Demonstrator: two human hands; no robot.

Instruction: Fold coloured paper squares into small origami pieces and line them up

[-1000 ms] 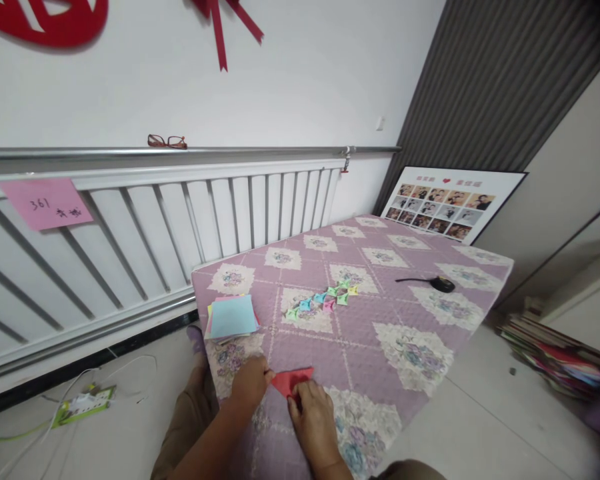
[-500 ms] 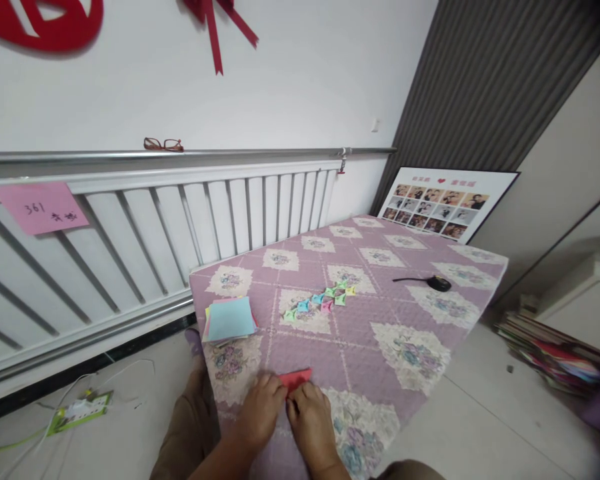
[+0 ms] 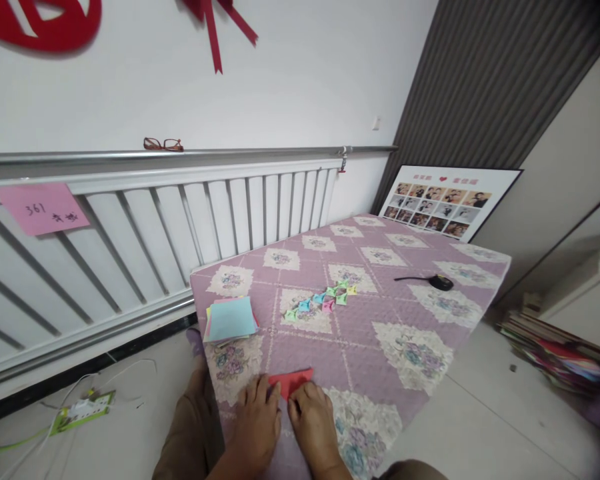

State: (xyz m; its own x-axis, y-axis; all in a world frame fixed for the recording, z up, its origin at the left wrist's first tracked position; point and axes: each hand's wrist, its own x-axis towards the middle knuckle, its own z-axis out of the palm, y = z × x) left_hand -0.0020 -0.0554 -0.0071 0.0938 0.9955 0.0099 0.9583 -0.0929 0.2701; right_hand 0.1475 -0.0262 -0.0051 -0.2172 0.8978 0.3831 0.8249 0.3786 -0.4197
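A piece of red paper [image 3: 291,381], folded into a triangle-like shape, lies on the near part of the table with its point toward me. On its left edge rests my left hand [image 3: 256,417], fingers stretched out flat and the thumb beside the paper. My right hand [image 3: 313,415] has curled fingers at the paper's lower right edge, the fingertips pressed on it. Part of the paper is hidden under both hands. Beyond it, several small folded paper pieces [image 3: 319,299] in green, blue, pink and yellow sit in a cluster.
To the left lies a stack of coloured paper squares [image 3: 231,319], light blue on top. A black tape measure [image 3: 441,283] rests on the floral tablecloth [image 3: 353,333] at the right. Along the left side runs a white radiator [image 3: 253,213]; a power strip [image 3: 83,412] lies on the floor.
My left hand has slid left and toward me, uncovering more of the red paper. The right hand stays almost in place at its edge.
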